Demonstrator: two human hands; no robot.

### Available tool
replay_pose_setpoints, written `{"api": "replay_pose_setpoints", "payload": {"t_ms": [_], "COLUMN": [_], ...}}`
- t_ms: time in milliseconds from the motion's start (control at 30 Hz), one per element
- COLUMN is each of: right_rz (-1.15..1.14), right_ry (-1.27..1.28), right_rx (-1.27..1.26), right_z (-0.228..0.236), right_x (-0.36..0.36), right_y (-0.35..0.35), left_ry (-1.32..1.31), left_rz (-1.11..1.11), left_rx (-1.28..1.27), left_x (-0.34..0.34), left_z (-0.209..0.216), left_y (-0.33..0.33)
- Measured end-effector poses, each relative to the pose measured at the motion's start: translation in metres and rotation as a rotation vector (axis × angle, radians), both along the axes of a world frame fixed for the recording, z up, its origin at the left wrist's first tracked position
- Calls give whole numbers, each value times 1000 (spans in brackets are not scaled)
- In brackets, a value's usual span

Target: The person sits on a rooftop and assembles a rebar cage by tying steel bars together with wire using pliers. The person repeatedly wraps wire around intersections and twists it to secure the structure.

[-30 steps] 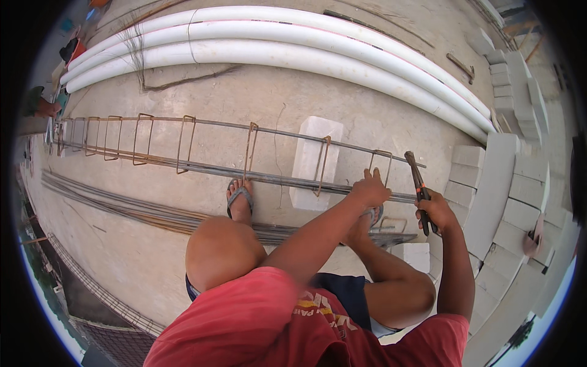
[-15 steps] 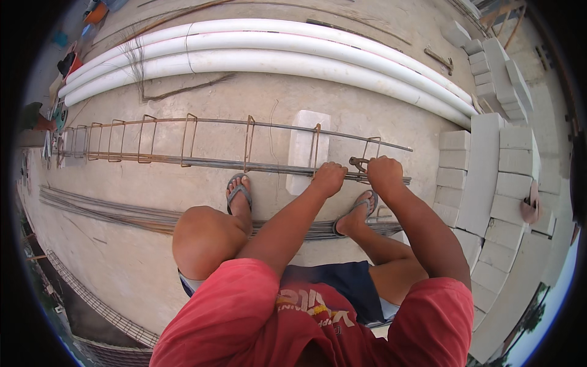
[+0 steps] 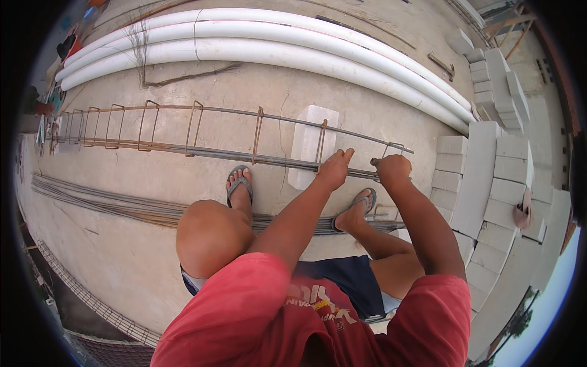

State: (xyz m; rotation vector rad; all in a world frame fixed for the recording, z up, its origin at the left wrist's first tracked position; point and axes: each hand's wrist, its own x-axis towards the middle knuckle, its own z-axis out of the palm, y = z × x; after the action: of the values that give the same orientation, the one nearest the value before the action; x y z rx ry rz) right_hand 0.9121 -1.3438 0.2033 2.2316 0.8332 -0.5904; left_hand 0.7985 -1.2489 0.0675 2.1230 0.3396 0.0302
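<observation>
A long rebar cage (image 3: 227,153) of thin bars and square stirrups lies across the floor before me, its right part over a white block (image 3: 305,145). My left hand (image 3: 334,169) is closed around the cage's lower bars beside the block, with one finger raised. In my right hand (image 3: 393,167) are pincers (image 3: 375,162), closed in my fist near the cage's right end; their jaws point left and most of the handles are hidden. The last stirrup (image 3: 396,147) stands just behind that hand, close to the bar tips.
Three white pipes (image 3: 257,52) lie beyond the cage, with a hammer (image 3: 441,65) at their far right. Loose rebar (image 3: 116,199) runs beneath my sandalled feet. Pale blocks (image 3: 477,177) are stacked on the right. Thin wires (image 3: 189,82) lie by the pipes.
My right hand has moved slightly right and turned, so less of the pincers shows. The last stirrup sits nearer the bar tips. A finger of my left hand has lifted. The view has shifted slightly.
</observation>
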Motion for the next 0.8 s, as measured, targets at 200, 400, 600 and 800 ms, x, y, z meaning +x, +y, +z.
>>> {"api": "replay_pose_setpoints", "payload": {"t_ms": [200, 400, 600, 800], "right_rz": [-119, -199, -83, -241], "right_ry": [-10, -136, -175, -204], "right_rx": [-71, -75, 160, 266], "right_z": [-9, -18, -21, 18], "right_x": [12, 26, 41, 65], "right_y": [-42, -79, -122, -181], "left_ry": [52, 43, 49, 97], "left_rz": [-61, -74, -91, -132], "left_rx": [-43, -48, -42, -32], "left_x": [-8, -4, -5, -4], "left_z": [-4, -4, -5, 0], "left_y": [-7, 0, 2, 3]}}
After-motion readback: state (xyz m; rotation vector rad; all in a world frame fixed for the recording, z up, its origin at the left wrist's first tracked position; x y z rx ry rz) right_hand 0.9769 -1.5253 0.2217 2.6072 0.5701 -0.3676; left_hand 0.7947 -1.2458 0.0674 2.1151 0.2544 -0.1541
